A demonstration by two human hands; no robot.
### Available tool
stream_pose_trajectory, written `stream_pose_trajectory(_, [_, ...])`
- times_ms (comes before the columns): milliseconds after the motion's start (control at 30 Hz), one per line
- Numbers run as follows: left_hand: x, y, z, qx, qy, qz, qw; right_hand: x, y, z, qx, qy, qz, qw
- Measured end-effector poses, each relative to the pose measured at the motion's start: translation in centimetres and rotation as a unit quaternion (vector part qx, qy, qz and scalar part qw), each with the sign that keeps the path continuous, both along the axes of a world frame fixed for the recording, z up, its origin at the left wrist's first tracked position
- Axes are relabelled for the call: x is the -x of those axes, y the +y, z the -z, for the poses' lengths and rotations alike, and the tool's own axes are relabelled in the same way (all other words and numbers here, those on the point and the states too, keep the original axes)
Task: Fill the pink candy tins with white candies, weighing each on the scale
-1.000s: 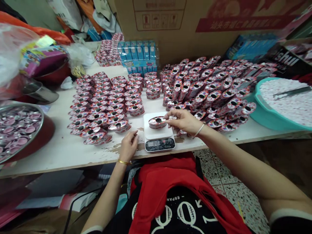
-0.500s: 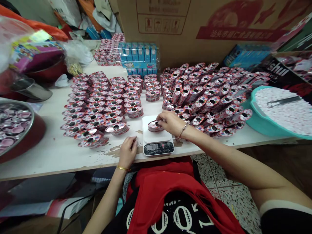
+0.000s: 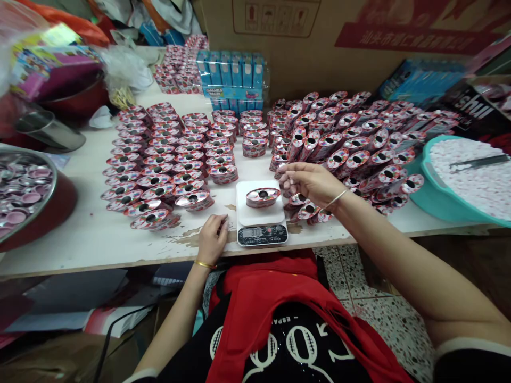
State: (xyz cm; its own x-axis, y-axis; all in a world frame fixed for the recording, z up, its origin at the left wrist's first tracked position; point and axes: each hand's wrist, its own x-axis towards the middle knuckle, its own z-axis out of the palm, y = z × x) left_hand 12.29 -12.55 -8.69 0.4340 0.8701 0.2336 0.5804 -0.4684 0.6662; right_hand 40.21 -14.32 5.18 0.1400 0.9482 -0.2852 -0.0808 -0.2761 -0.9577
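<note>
A small oval carton [image 3: 262, 197], pink and red with a dark round hole in its top, stands on a white digital scale [image 3: 259, 218]. The digits on the display are lit but blurred. My right hand [image 3: 307, 183] hovers just right of the carton, apart from it, with bent fingers gathered; whatever they hold is too small to make out. On the table left of the scale rests my left hand [image 3: 213, 236], its fingers curled in with nothing visible in them. Similar cartons stand in rows [image 3: 155, 159] on the left, and more lean together [image 3: 351, 143] on the right.
A teal basin [image 3: 439, 197] of small pale pieces, with metal tongs [image 3: 479, 162] on top, sits at the right. A metal bowl [image 3: 66, 202] of pink caps is at the left. Blue wrapped packs [image 3: 231, 74] and a large cardboard box [image 3: 319, 58] stand behind.
My right hand has drawn away from the carton's hole to the right. The carton stays on the scale and the display digits differ. My left hand still rests beside the scale.
</note>
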Motion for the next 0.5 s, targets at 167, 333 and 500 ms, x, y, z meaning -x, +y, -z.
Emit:
stream_pose_trajectory(167, [0.0,0.0,0.0,-0.002,0.005,0.001,1.000,-2.1,-1.6,0.7,0.049,0.047,0.017,0.998])
stream_pose_trajectory(333, [-0.1,0.0,0.0,0.000,-0.002,-0.005,1.000,-1.4,-2.5,1.2,0.046,0.024,-0.016,0.999])
stream_pose_trajectory(500, [-0.9,0.5,-0.9,0.005,-0.029,0.006,1.000,0.0,-3.2,0.9,0.034,0.002,-0.057,0.998])
